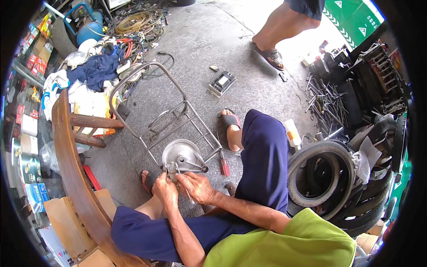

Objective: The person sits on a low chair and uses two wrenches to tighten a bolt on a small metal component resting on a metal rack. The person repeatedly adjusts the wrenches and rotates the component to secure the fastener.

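Observation:
Just below a round silver brake hub plate [177, 152], my two hands work close together. My left hand [166, 192] is closed, its fingertips on a small silver metal part [171, 168] by the plate's lower edge. In my right hand [196, 187] is a slim metal tool [188, 194], its kind unclear, with the fingers curled over most of it. The plate lies over the near end of a tubular metal carrier rack [181, 116] on the floor. To the right of the plate is a red-handled screwdriver [224, 165].
A wooden bench [70, 162] runs along my left. Worn tyres [321, 175] and a heap of metal rods [327, 104] are on the right. Farther ahead lie a small boxy device [222, 83] and coiled hose [138, 22]. Another person's leg [284, 26] stands at the top.

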`<control>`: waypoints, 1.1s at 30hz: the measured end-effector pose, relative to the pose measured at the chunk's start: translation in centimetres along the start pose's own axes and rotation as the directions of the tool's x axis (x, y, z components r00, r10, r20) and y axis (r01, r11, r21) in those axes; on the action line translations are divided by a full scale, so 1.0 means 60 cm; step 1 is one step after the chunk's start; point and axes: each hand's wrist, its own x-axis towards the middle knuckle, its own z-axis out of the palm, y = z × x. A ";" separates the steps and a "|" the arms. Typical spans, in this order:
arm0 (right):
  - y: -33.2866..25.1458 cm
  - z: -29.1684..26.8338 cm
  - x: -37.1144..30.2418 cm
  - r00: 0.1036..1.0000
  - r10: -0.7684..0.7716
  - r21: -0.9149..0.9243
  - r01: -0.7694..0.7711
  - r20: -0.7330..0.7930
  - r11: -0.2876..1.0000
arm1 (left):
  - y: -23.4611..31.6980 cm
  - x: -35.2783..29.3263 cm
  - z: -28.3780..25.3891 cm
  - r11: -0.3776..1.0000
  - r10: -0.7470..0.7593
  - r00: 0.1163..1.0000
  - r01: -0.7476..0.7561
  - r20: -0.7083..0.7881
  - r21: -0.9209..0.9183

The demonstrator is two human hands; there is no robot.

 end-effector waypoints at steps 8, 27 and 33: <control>-0.014 -0.022 0.049 0.996 0.052 0.003 -0.052 0.067 0.999 | -0.005 0.002 0.006 0.933 -0.193 0.977 0.210 0.087 -0.291; 0.090 0.014 0.176 0.822 0.543 0.048 -0.558 0.172 0.828 | 0.039 0.004 -0.021 0.981 -0.193 0.978 0.191 0.083 0.030; 0.066 -0.004 0.156 0.860 0.509 0.104 -0.511 0.045 0.853 | 0.033 0.003 -0.020 0.989 -0.140 0.986 0.135 0.088 0.056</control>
